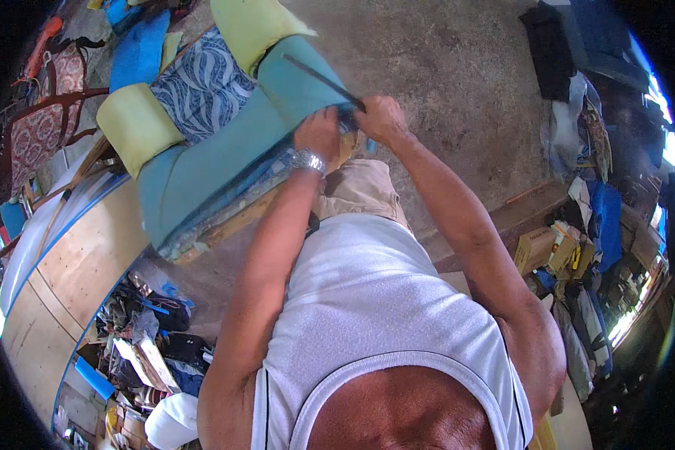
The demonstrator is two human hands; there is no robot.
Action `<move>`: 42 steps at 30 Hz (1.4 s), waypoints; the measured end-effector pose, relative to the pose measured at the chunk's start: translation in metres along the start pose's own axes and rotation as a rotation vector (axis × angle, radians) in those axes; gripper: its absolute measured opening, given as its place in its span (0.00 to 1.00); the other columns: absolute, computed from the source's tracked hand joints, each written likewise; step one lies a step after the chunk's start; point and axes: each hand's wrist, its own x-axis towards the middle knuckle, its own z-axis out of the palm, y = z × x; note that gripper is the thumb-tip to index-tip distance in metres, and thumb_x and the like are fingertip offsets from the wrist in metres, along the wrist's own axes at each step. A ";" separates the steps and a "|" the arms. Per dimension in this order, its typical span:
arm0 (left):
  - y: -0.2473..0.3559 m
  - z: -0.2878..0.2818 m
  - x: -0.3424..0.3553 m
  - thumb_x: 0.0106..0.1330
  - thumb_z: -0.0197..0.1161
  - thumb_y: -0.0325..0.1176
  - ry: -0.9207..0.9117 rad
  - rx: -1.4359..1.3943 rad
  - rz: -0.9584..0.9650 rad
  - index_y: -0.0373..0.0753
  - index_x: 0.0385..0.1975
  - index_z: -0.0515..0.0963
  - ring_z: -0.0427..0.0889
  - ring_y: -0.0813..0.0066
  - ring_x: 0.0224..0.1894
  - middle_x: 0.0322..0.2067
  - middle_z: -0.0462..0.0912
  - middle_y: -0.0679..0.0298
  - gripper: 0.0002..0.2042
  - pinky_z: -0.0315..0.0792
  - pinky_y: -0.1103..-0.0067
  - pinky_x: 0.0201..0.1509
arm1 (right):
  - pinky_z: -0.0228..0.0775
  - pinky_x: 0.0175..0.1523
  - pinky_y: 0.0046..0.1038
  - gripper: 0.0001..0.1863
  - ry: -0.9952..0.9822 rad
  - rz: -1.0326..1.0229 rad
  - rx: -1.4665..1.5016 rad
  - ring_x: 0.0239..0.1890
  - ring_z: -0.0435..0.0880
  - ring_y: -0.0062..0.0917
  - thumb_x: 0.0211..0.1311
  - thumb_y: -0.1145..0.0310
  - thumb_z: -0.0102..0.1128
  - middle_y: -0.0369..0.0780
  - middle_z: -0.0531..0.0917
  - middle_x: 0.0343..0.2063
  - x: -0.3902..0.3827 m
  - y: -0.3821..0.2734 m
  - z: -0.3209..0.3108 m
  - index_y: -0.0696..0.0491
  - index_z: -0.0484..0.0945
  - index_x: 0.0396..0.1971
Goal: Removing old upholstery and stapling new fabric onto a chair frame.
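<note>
Fingers of the right hand [381,120] curl tightly round a dark strip [324,80] (strap or tool, I can't tell), while the left hand [319,135] rests on the near right corner of the teal-padded chair [214,161], its grip hidden. That corner's upholstery seems the step in hand, so the next move likely calls for steadying it and guiding the strip. Bare floor [442,45] leaves room rightward; a plywood panel [97,244] crowds the chair's left end.
</note>
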 end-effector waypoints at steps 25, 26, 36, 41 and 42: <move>-0.016 -0.016 -0.012 0.62 0.65 0.30 -0.017 -0.175 0.151 0.40 0.55 0.77 0.79 0.53 0.57 0.54 0.82 0.57 0.20 0.75 0.63 0.62 | 0.82 0.34 0.33 0.22 -0.155 0.245 0.659 0.30 0.90 0.31 0.53 0.58 0.74 0.49 0.87 0.23 0.029 0.038 0.036 0.66 0.86 0.31; -0.023 -0.016 -0.014 0.61 0.65 0.29 -0.026 -0.135 0.157 0.41 0.54 0.78 0.80 0.54 0.56 0.53 0.82 0.59 0.19 0.76 0.64 0.60 | 0.82 0.36 0.35 0.23 -0.143 0.208 0.524 0.29 0.90 0.35 0.54 0.55 0.73 0.49 0.87 0.23 0.021 0.018 0.015 0.64 0.86 0.29; -0.029 -0.027 0.000 0.61 0.62 0.29 -0.055 -0.056 0.215 0.43 0.48 0.81 0.81 0.57 0.52 0.50 0.82 0.61 0.14 0.76 0.63 0.55 | 0.81 0.51 0.40 0.28 -0.121 0.198 0.147 0.44 0.89 0.46 0.53 0.45 0.71 0.55 0.88 0.38 0.031 0.007 0.018 0.61 0.88 0.34; -0.027 -0.030 -0.002 0.63 0.60 0.31 -0.024 -0.039 0.166 0.43 0.51 0.79 0.80 0.59 0.54 0.51 0.82 0.63 0.16 0.75 0.64 0.57 | 0.81 0.52 0.40 0.28 -0.001 0.237 0.129 0.46 0.88 0.45 0.55 0.46 0.69 0.55 0.88 0.40 0.034 -0.007 0.043 0.60 0.87 0.38; -0.027 -0.030 -0.003 0.63 0.60 0.31 -0.028 -0.041 0.165 0.43 0.51 0.79 0.80 0.59 0.54 0.51 0.82 0.63 0.16 0.75 0.64 0.57 | 0.81 0.52 0.39 0.28 0.026 0.271 0.174 0.47 0.88 0.44 0.55 0.47 0.69 0.54 0.88 0.41 0.034 -0.008 0.047 0.60 0.87 0.39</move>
